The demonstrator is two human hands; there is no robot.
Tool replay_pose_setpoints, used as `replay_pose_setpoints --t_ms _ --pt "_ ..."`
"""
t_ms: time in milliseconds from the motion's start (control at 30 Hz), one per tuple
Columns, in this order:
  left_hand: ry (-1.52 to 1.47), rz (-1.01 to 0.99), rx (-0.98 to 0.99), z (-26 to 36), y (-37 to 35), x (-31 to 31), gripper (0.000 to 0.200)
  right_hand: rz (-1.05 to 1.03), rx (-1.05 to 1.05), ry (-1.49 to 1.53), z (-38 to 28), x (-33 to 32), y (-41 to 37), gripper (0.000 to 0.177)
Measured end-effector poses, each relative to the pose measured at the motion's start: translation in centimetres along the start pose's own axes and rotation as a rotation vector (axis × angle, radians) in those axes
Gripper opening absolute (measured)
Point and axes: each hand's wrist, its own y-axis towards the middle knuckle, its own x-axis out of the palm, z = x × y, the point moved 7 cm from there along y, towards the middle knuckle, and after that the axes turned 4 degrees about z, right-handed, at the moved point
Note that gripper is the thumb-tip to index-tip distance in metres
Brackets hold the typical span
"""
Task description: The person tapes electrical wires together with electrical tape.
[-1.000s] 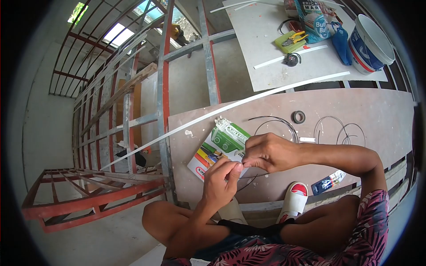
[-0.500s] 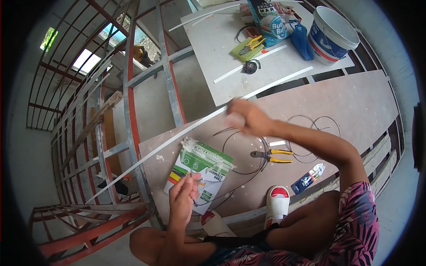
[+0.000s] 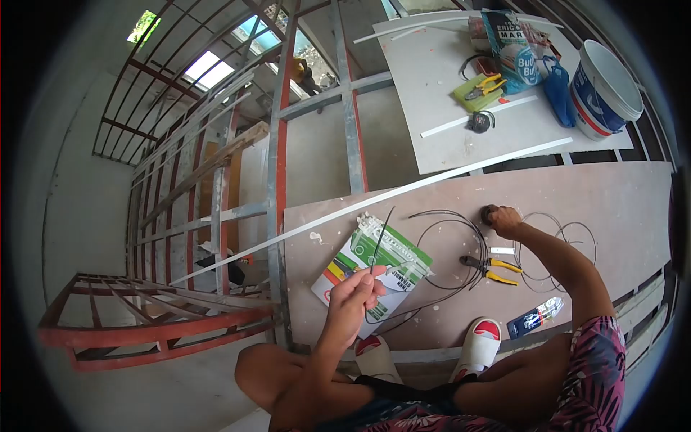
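Note:
My left hand (image 3: 354,294) is closed in a pinch on a thin black wire (image 3: 381,237), whose end sticks up above the fingers. Below that hand lies a green and white box (image 3: 396,253) with printed wire pictures. My right hand (image 3: 507,222) rests at the board, fingers curled round a small black round object (image 3: 489,214), partly hidden by them. Just below it, yellow-handled pliers (image 3: 497,271) lie across loops of black wire (image 3: 471,224). A short white piece (image 3: 502,250) sits between the hand and the pliers.
A long white strip (image 3: 403,192) crosses the pinkish board (image 3: 612,209). On the white board behind are a tape measure (image 3: 480,122), more yellow-handled pliers (image 3: 484,88), a blue bag (image 3: 520,61) and a bucket (image 3: 608,90). A blue packet (image 3: 534,318) lies near my foot. Metal framing (image 3: 277,173) stands left.
My right hand has come down from beside the long strip to the board and now grips the black round object. The wire in my left hand now points upward. The view has swung left.

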Motion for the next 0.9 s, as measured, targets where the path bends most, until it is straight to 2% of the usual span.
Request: replay_pose_setpoints --t_ms 33,100,167,233,300,367,433,567,633,700,767,900 --pt "-0.001 0.000 0.009 0.2 0.0 0.1 0.038 0.007 -0.002 -0.004 -0.2 -0.9 0.1 0.026" --pt "0.057 0.018 0.029 0.4 -0.1 0.2 0.025 0.210 0.067 -0.002 -0.5 -4.0 -0.1 0.025" --pt "0.017 0.040 0.047 0.5 0.0 0.2 0.019 0.225 0.127 0.034 -0.8 -6.7 0.4 0.025" --pt "-0.023 0.058 0.052 0.2 -0.2 -0.3 0.013 0.364 0.054 0.573 -2.8 -10.8 -0.1 0.020" --pt "-0.037 0.046 0.093 0.1 0.0 -0.5 0.008 0.264 -0.132 1.195 -6.2 -12.2 -0.1 0.015" --pt "-0.047 0.036 0.124 -0.1 0.0 -0.6 0.011 0.024 -0.172 1.473 -10.8 -13.8 -1.8 0.016" --pt "0.074 0.080 0.164 1.1 -0.4 0.2 0.018 -0.119 -0.325 1.593 -15.9 -15.7 -4.2 0.016" --pt "0.107 0.153 0.216 1.0 -0.5 0.4 0.029 -0.214 -0.498 1.596 -22.6 -19.0 -8.1 0.014" --pt "0.167 0.135 0.329 1.7 -0.6 0.7 0.037 -0.259 -0.553 1.566 -24.4 -19.2 -8.9 0.014" --pt "0.188 0.165 0.335 1.9 -1.1 0.4 0.033 -0.291 -0.530 1.538 -25.1 -19.6 -9.5 0.014" --pt "0.443 0.193 0.401 2.2 -1.3 0.1 0.029 -0.293 -0.497 1.453 -25.4 -19.8 -9.9 0.014" --pt "0.515 0.212 0.498 3.2 -2.0 0.6 0.026 -0.207 -0.534 1.390 -25.6 -19.6 -10.0 0.015"
